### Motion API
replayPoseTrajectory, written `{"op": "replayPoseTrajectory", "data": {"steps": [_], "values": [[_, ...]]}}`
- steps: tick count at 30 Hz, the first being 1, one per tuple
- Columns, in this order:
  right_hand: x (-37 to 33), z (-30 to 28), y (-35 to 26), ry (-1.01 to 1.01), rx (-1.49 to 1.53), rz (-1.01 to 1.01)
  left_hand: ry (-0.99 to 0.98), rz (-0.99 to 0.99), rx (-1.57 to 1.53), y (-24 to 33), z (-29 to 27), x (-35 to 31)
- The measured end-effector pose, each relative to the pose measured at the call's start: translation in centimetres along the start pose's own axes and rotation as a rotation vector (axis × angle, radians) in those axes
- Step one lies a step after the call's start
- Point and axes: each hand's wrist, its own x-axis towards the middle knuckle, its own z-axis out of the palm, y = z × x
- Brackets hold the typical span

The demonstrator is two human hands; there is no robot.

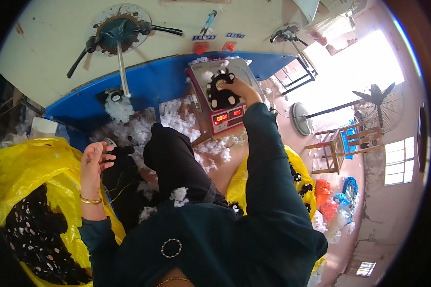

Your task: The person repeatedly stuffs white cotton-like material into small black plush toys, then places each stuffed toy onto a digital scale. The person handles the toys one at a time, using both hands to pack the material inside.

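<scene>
My right hand (234,87) reaches forward and rests on a black stuffed toy (222,93) with pale spots, holding it on the metal pan of a weighing scale (244,71) with a red digit display. My left hand (93,160) is raised at my left side, fingers around the end of a black unstuffed fabric piece (122,160) that hangs down beside my knee. White stuffing fibre (139,126) lies heaped between my knees and the blue machine.
A blue and cream stuffing machine (143,81) with a metal nozzle tube (122,64) stands ahead. A yellow bag (38,162) of black toy skins sits at my left, another yellow bag (299,167) at my right. A standing fan (376,107) and wooden chair (333,150) are far right.
</scene>
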Motion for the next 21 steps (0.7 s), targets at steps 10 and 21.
{"op": "replayPoseTrajectory", "data": {"steps": [10, 21], "values": [[-3.8, -7.1, 6.7, 0.39, 0.143, 0.434, 0.041, -0.052, -0.053, -3.0, -2.6, -2.1], [1.0, 4.8, -3.2, -0.001, 0.152, -0.079, -0.038, -0.009, -0.033, -1.5, 2.6, -2.0]]}}
